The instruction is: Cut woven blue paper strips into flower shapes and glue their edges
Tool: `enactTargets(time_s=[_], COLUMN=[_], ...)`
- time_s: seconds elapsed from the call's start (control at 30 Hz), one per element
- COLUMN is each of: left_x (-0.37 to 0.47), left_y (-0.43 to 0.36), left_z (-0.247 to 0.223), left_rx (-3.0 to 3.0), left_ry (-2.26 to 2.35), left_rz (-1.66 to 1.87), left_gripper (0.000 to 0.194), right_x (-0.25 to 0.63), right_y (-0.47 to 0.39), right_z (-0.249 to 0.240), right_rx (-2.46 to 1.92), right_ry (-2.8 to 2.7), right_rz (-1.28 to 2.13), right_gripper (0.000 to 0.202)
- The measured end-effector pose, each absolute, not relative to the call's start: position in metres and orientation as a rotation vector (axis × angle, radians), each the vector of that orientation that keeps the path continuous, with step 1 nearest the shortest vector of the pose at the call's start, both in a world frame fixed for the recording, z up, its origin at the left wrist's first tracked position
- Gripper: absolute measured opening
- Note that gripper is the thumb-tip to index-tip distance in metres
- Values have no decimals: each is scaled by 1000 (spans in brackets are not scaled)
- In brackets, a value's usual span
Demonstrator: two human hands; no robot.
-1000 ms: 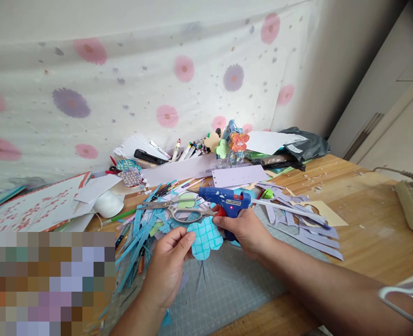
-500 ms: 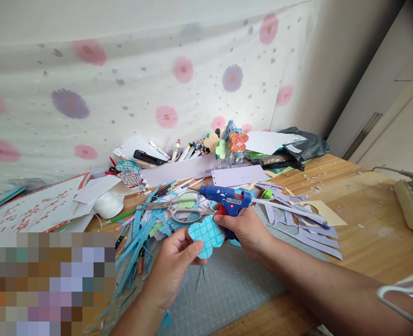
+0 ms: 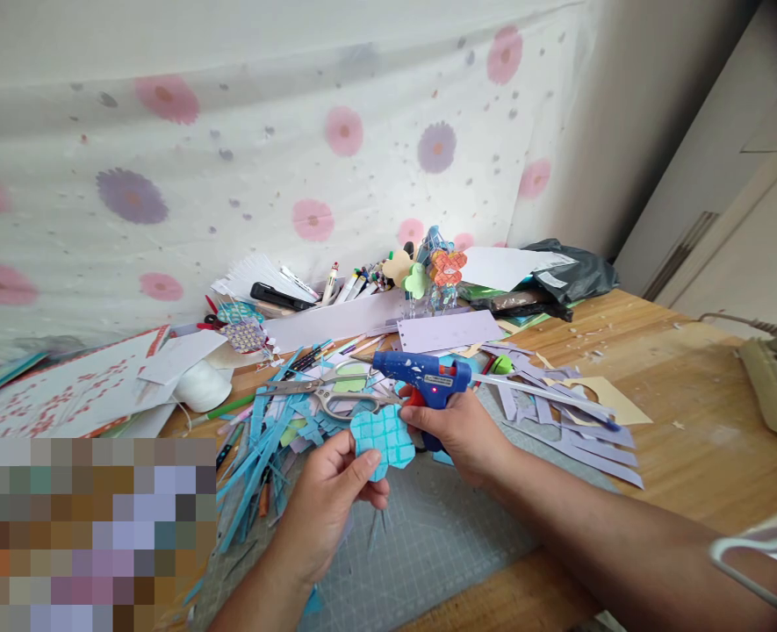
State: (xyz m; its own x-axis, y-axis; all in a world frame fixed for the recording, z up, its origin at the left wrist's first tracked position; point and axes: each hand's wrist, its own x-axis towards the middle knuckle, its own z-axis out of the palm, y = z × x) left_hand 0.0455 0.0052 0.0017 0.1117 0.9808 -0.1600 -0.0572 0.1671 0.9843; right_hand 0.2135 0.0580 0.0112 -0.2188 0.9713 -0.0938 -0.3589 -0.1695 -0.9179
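Note:
Between the thumb and fingers of my left hand point(image 3: 341, 483) is a light-blue paper flower point(image 3: 383, 439) with a darker teal grid drawn on it. My right hand point(image 3: 471, 434) is wrapped round the handle of a blue glue gun point(image 3: 420, 376), whose nozzle points left and whose small red light glows. From its rear a long whitish glue stick point(image 3: 533, 389) sticks out to the right. The flower's right edge lies close to my right fingers; whether they touch it I cannot tell. Grey-handled scissors point(image 3: 341, 402) rest just behind the flower on paper scraps.
A grey cutting mat point(image 3: 441, 544) lies under my hands. Blue paper strips point(image 3: 249, 474) are heaped left, lilac strips point(image 3: 599, 448) right. Behind stand a pen box point(image 3: 335, 322), paper flowers point(image 3: 447, 268) and a black plastic bag point(image 3: 579, 272). A white thread spool point(image 3: 204, 386) sits left. The lower-left corner is pixelated.
The paper flower has tilted and shifted slightly left in my left hand, whose fingers now show more beneath it. The glue gun has moved very slightly left.

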Motion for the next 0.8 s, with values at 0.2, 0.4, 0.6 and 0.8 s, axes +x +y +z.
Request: enactTargets(time_s=[0.2, 0.4, 0.6, 0.8], left_x=[45, 42, 42, 40], left_y=[5, 4, 4, 6], left_z=[2, 1, 0, -2], left_rx=[1107, 1135, 1120, 1030], left_ry=[1165, 1135, 1190, 1259], left_rz=[1153, 1131, 1120, 1228], left_gripper=[17, 17, 21, 29], right_x=[214, 213, 212, 213], right_y=[59, 59, 58, 59], right_z=[11, 14, 15, 10], right_rx=[-916, -949, -890, -847], right_ry=[-987, -962, -982, -936], right_rz=[1604, 1609, 1632, 1623], right_gripper=[31, 32, 29, 23])
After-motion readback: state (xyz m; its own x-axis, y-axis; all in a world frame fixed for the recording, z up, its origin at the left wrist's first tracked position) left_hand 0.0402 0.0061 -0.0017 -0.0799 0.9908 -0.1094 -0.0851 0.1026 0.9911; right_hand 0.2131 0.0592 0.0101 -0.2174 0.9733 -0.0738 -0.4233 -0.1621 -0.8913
